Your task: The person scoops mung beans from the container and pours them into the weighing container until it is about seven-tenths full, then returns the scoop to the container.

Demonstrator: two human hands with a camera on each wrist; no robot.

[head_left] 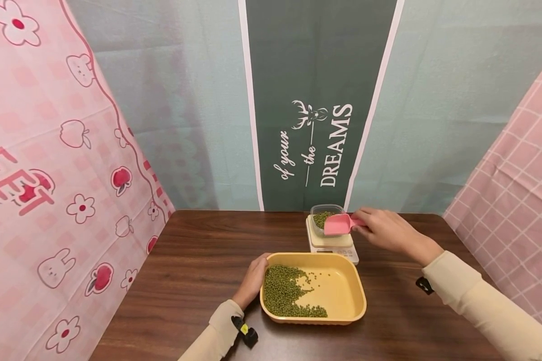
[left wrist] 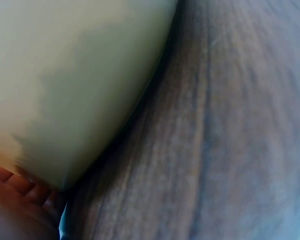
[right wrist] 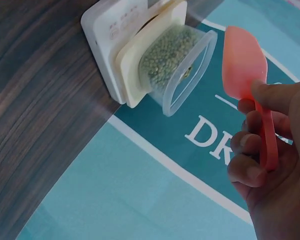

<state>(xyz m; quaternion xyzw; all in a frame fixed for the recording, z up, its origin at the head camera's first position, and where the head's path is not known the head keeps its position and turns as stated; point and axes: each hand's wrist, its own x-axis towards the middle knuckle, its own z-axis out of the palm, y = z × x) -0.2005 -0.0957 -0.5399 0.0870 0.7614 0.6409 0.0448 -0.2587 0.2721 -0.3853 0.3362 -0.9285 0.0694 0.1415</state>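
Observation:
My right hand [head_left: 386,228] grips the handle of a small pink scoop [head_left: 337,224], its thumb along the handle in the right wrist view. The scoop is held over a clear plastic container [right wrist: 162,102] partly filled with green beans [right wrist: 167,55]. That container stands on a kitchen scale [head_left: 331,248] with a cream platform. My left hand [head_left: 252,278] holds the left side of a yellow tray [head_left: 339,320], fingers at its rim. Green beans [head_left: 282,291] lie heaped along the tray's left and front, with a few scattered in the middle.
The dark wooden table [head_left: 198,281] ends at the back against a hanging green and blue cloth [head_left: 198,125]. Pink patterned cloths hang on the left [head_left: 95,165] and right [head_left: 515,185]. The scale stands just behind the tray, near the back edge.

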